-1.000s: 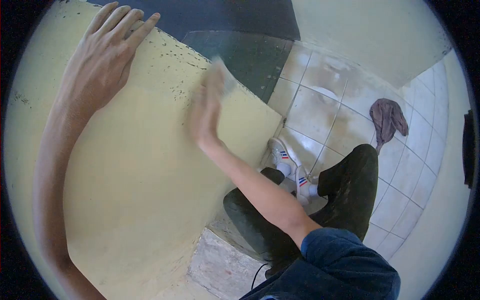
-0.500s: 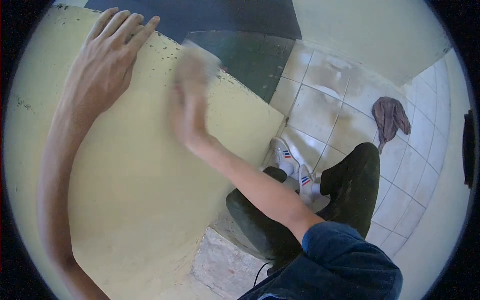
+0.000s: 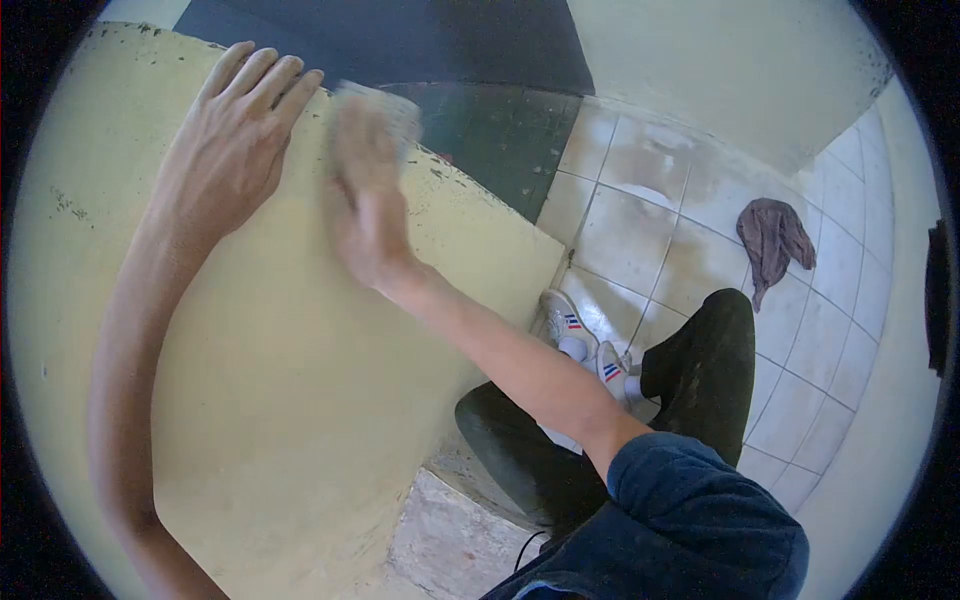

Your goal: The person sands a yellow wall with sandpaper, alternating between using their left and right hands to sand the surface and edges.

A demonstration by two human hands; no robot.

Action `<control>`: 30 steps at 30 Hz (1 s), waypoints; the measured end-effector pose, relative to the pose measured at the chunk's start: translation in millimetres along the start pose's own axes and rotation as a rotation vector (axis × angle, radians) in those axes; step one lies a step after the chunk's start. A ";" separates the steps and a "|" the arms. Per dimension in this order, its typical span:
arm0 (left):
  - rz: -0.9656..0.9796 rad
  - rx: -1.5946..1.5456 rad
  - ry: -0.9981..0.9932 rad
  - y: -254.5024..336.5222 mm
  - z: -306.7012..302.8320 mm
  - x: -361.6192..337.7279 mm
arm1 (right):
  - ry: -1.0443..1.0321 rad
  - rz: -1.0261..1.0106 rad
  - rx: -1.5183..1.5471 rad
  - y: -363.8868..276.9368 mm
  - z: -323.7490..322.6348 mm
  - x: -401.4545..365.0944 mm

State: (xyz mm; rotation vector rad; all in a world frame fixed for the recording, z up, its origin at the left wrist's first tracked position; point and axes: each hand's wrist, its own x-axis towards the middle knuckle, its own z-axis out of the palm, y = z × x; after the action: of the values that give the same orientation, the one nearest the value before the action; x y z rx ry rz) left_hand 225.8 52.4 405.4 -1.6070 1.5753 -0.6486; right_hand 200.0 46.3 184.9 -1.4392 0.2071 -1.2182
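My left hand (image 3: 235, 140) lies flat on the yellow painted wall (image 3: 270, 380), its fingers stretched out over the chipped top edge. To its right, close to the same edge, my right hand (image 3: 368, 185) is smeared by motion. It grips a pale grey sheet (image 3: 400, 118), which sticks out past the fingertips and lies over the wall's edge. Blur hides what the sheet is made of. Flaked paint with dark spots runs along the edge beside both hands.
A brown cloth (image 3: 775, 245) lies crumpled on the stained tile floor (image 3: 630, 235). Dark green and blue-grey surfaces (image 3: 400, 40) lie beyond the wall's edge. A rough concrete block (image 3: 455, 540) is near my bent legs (image 3: 700, 370).
My right hand has shifted slightly left along the edge with the grey sheet, nearer my left hand. The left hand keeps its place on the edge, while the whole view has tilted a little.
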 end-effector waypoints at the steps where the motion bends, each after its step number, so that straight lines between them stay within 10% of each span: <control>1: -0.007 -0.011 -0.014 1.2 -0.6 -0.7 | -0.030 -0.066 -0.050 -9.0 -1.1 9.2; 8: -0.018 -0.012 0.051 1.7 5.0 -0.1 | 0.153 0.596 0.081 99.9 -38.6 -93.6; 16: 0.011 -0.056 0.076 0.5 7.0 -2.6 | -0.202 -0.156 -0.112 -17.3 -6.9 -22.0; 19: 0.019 -0.044 0.065 3.6 -0.6 -1.0 | -0.353 0.567 -0.282 -4.8 -21.3 -39.1; 22: 0.013 -0.066 0.010 4.0 -4.0 0.5 | 0.027 0.550 0.074 96.0 -35.9 -121.4; 30: 0.002 -0.037 0.027 4.8 2.2 0.0 | 0.088 0.636 -0.032 108.7 -45.5 -105.6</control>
State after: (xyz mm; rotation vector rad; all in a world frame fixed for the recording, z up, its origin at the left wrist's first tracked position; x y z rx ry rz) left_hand 224.7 53.1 400.2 -1.6297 1.6169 -0.6466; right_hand 173.8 60.5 29.5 -1.2100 0.6904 -0.7525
